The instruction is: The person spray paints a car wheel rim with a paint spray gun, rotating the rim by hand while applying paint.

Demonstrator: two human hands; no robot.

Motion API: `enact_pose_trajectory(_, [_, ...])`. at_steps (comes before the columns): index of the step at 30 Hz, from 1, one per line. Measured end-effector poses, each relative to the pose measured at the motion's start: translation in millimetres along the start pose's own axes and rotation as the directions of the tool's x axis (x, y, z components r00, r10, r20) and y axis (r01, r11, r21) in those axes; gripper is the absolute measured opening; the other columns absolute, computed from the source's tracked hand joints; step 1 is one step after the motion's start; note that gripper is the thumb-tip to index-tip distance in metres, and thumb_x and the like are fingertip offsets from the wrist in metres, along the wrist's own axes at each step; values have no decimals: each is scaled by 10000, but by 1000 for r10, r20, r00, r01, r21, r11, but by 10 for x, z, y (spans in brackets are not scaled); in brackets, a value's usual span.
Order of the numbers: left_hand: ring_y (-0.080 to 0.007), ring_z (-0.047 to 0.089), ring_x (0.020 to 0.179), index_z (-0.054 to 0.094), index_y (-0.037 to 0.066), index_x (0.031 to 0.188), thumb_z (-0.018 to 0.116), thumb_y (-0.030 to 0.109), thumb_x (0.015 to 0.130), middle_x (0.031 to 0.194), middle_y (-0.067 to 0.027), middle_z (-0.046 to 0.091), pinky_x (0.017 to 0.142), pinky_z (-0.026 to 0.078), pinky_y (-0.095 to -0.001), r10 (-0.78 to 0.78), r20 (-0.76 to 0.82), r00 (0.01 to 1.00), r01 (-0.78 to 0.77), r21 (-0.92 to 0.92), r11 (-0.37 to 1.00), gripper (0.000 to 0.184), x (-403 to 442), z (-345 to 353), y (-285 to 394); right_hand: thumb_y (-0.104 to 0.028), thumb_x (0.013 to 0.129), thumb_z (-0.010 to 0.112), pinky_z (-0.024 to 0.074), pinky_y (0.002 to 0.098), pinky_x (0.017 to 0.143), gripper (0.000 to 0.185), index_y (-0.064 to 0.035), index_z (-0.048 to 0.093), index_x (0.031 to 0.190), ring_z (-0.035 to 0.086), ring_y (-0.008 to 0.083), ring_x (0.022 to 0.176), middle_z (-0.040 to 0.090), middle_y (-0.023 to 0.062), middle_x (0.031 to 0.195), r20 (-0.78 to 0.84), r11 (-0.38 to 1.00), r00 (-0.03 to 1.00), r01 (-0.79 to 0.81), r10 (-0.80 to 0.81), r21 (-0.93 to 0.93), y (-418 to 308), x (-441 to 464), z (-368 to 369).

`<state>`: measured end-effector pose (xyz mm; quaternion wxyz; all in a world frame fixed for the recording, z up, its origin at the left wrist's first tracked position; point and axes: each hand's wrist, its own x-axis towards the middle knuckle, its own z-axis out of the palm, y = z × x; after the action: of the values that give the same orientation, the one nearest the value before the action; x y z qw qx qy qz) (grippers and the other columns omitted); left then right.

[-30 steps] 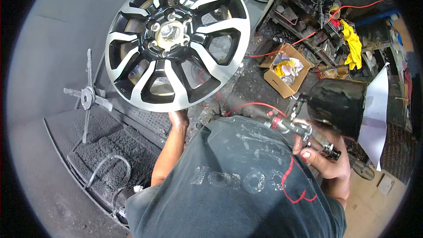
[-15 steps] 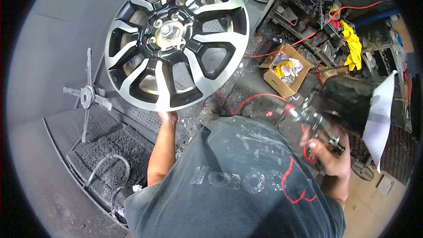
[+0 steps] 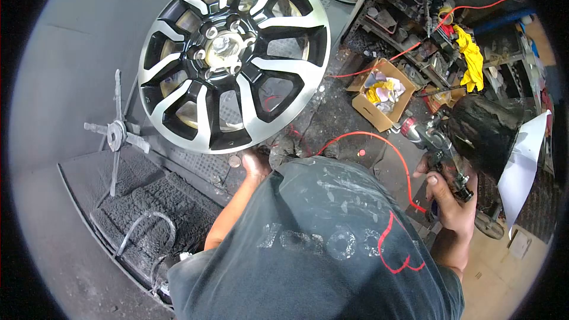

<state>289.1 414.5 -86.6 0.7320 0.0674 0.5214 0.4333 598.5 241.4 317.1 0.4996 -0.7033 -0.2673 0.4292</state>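
A black and silver alloy wheel (image 3: 259, 120) with several spokes faces me at upper left. My left hand (image 3: 256, 164) is at its lower edge, with the fingers curled out of sight behind the rim. On the right, my right hand (image 3: 448, 197) is wrapped round a metal spray gun (image 3: 431, 136), whose red-ringed nozzle points left towards the wheel. A dark cup (image 3: 483, 133) sits at the gun's far side, and a white sheet of paper (image 3: 524, 169) hangs from it. A red hose (image 3: 398, 153) curves across the floor close to my right hand.
An open cardboard box (image 3: 379, 112) with crumpled paper stands on the floor. Behind it are cluttered shelves (image 3: 403, 38) and a yellow cloth (image 3: 470, 59). A grey-coated stand with arms (image 3: 117, 135) is at left, above a dark textured mat (image 3: 157, 207).
My left hand has moved right along the wheel's lower edge, and the wheel has turned. The spray gun has shifted slightly right. A faint mist at its nozzle is gone.
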Motion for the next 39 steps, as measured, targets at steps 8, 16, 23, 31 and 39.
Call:
enact_pose_trajectory(8, [-148,448,705,577,111,1045,492,373,959,847,-5,535,672,413,-338,18,-119,993,-17,11,1000,288,-417,564,205,-41,799,729,484,293,876,578,88,506,1315,623,167,918,660,124,995,233,971,950,-230,210,61,-167,-92,47])
enact_pose_trajectory(16, [-152,451,660,601,165,1072,569,367,916,965,-15,655,626,360,-314,99,-111,989,-99,6,995,257,-10,97,157,-12,830,699,510,330,855,572,131,442,1320,625,219,965,614,193,1144,61,998,998,-15,11,64,-4,19,4])
enact_pose_trajectory(23, [-150,496,705,604,137,1043,547,367,939,960,-19,648,619,361,-308,123,-70,990,-124,-23,992,259,205,-181,239,-15,847,681,512,316,830,539,123,452,1315,619,210,971,612,182,1115,106,992,989,-113,107,54,-39,28,-15])
enact_pose_trajectory(31, [-200,617,1002,541,116,1235,514,447,958,1141,-32,622,807,510,-353,238,-10,971,-238,-24,971,433,265,-175,431,-74,833,717,467,264,882,547,39,526,1333,618,127,902,676,80,957,273,975,937,-223,216,-3,-85,-31,39])
enact_pose_trajectory(39, [-227,619,1065,530,96,1267,496,385,974,1187,-65,620,896,516,-424,284,18,959,-285,15,959,413,472,-351,676,-65,843,690,510,287,744,389,89,553,1173,608,159,814,629,125,924,86,1000,996,11,-9,-28,-13,120,-83])
